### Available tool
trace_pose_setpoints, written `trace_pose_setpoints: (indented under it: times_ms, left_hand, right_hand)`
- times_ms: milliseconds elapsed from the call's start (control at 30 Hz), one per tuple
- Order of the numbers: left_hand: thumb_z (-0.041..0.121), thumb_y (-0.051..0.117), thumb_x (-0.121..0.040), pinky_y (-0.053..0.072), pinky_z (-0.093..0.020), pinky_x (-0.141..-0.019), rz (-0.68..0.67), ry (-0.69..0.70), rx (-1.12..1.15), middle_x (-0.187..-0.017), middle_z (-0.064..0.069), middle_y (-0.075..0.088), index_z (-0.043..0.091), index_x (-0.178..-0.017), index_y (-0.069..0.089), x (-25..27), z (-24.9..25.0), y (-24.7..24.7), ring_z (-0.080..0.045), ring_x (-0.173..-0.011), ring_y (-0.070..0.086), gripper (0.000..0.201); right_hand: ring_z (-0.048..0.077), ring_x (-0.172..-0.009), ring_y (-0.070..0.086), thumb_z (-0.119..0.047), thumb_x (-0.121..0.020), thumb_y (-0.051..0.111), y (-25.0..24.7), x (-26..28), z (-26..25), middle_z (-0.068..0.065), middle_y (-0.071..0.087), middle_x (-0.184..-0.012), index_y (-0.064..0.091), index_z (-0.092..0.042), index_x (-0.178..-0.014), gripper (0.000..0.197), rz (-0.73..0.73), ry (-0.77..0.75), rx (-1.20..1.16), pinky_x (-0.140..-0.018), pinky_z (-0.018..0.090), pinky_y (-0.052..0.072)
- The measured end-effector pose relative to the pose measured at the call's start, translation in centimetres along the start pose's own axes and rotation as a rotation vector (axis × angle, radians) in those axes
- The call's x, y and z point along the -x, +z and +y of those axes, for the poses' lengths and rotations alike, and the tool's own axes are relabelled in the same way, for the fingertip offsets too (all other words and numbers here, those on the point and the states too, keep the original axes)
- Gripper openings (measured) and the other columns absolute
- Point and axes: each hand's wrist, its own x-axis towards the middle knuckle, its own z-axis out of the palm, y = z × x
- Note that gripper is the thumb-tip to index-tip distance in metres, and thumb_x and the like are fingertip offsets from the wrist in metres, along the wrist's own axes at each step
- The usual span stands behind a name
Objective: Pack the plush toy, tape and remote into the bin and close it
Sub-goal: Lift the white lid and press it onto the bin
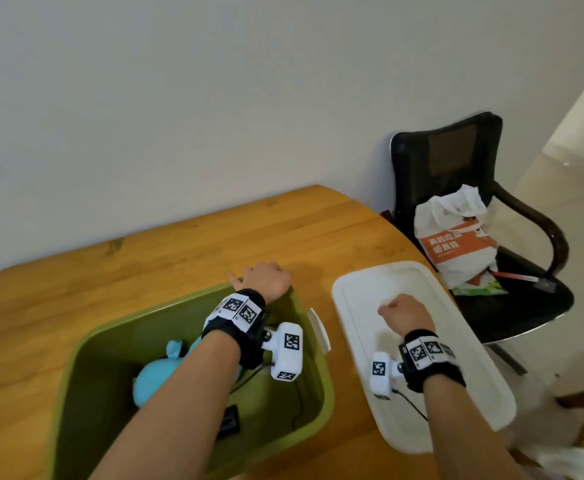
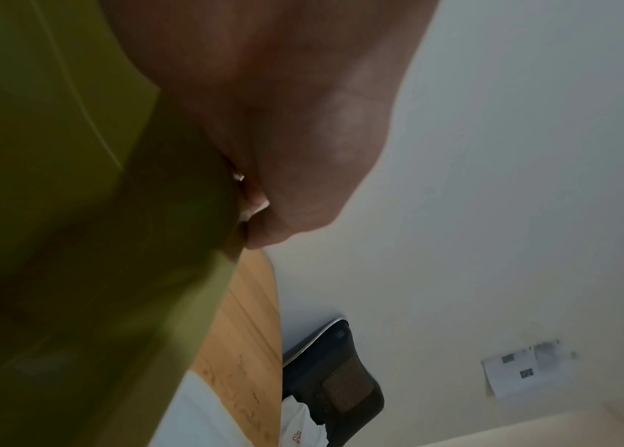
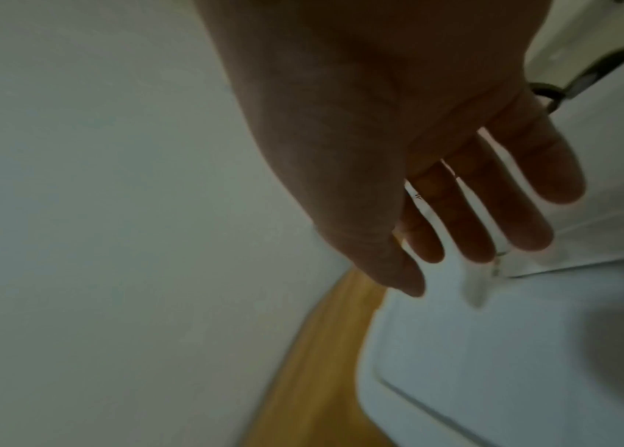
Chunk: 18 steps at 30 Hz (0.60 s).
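Observation:
An open green bin [image 1: 145,311] stands on the wooden table [image 1: 214,244]. A blue plush toy [image 1: 158,372] lies inside, and a black remote [image 1: 229,419] sits on its floor, partly behind my left forearm. No tape shows. My left hand [image 1: 266,280] grips the bin's far right corner; in the left wrist view the left hand [image 2: 284,121] curls over the green bin [image 2: 73,242] rim. The white lid [image 1: 474,386] lies flat to the bin's right. My right hand [image 1: 404,311] hovers above it with its fingers [image 3: 471,211] straight and empty over the lid [image 3: 494,363].
A black office chair [image 1: 446,154] stands beyond the table's right edge, with a white and orange bag [image 1: 456,237] on its seat. A white latch [image 1: 318,329] sticks out from the bin's right side, between the bin and the lid. A plain wall backs the table.

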Motion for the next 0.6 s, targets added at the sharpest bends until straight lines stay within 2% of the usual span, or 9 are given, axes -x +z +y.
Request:
trace_pose_setpoints:
  times_ms: [67,100,200,300,400,500,600]
  left_hand:
    - [0.035,0.037,-0.092,-0.002,-0.062,-0.118,-0.007,-0.013,0.007,-0.149,-0.01,0.047,0.025,-0.129,0.06,-0.1,0.0,0.0,-0.034,-0.144,0.028,0.044]
    - [0.035,0.037,-0.091,-0.001,-0.062,-0.118,0.002,-0.013,0.008,-0.147,-0.009,0.049,0.025,-0.127,0.061,-0.1,0.0,0.1,-0.034,-0.143,0.029,0.044]
    - [0.035,0.036,-0.091,0.0,-0.062,-0.118,0.036,-0.008,-0.001,-0.144,-0.008,0.052,0.026,-0.125,0.062,0.0,0.0,0.4,-0.033,-0.142,0.032,0.044]
    - [0.037,0.036,-0.091,0.0,-0.062,-0.118,0.05,0.001,-0.003,-0.144,-0.007,0.052,0.027,-0.126,0.062,0.0,-0.1,0.6,-0.033,-0.141,0.034,0.044]
    - [0.037,0.037,-0.092,-0.001,-0.062,-0.118,0.05,0.009,0.019,-0.143,-0.006,0.053,0.029,-0.125,0.063,0.0,-0.2,0.5,-0.033,-0.14,0.034,0.042]
    - [0.037,0.037,-0.092,0.0,-0.062,-0.117,0.049,0.014,0.031,-0.142,-0.005,0.053,0.03,-0.124,0.063,-0.1,-0.3,0.5,-0.033,-0.14,0.034,0.042]
    - [0.038,0.038,-0.093,0.0,-0.061,-0.118,0.043,0.021,0.047,-0.142,-0.005,0.052,0.03,-0.123,0.063,0.0,-0.4,0.4,-0.034,-0.14,0.033,0.041]
  right_hand:
    - [0.032,-0.108,0.066,-0.024,-0.09,0.062,1.1,-0.8,0.7,0.013,0.069,-0.119,0.065,-0.006,-0.119,0.034,-0.027,0.046,0.212,-0.08,0.034,0.05]
    - [0.031,-0.112,0.064,-0.025,-0.09,0.061,1.6,-1.0,1.0,0.012,0.066,-0.124,0.062,-0.008,-0.124,0.038,-0.015,0.06,0.292,-0.082,0.035,0.05]
    - [0.033,-0.13,0.052,-0.025,-0.093,0.057,3.1,-2.0,2.2,0.014,0.051,-0.145,0.047,-0.013,-0.143,0.053,-0.01,0.097,0.391,-0.103,0.042,0.045]
    - [0.034,-0.137,0.045,-0.026,-0.099,0.052,3.9,-2.7,3.4,0.016,0.039,-0.153,0.032,-0.013,-0.153,0.06,0.005,0.132,0.382,-0.109,0.044,0.04]
    - [0.036,-0.135,0.046,-0.035,-0.1,0.053,3.9,-3.1,4.1,0.018,0.04,-0.15,0.034,-0.012,-0.15,0.058,0.07,0.147,0.367,-0.105,0.045,0.042]
    - [0.037,-0.128,0.051,-0.042,-0.097,0.057,3.6,-3.4,4.5,0.02,0.049,-0.142,0.046,-0.007,-0.139,0.056,0.117,0.166,0.345,-0.101,0.046,0.046]
    - [0.036,-0.114,0.064,-0.041,-0.094,0.062,3.4,-3.6,4.7,0.018,0.065,-0.125,0.062,-0.005,-0.124,0.046,0.093,0.128,0.321,-0.091,0.04,0.052]
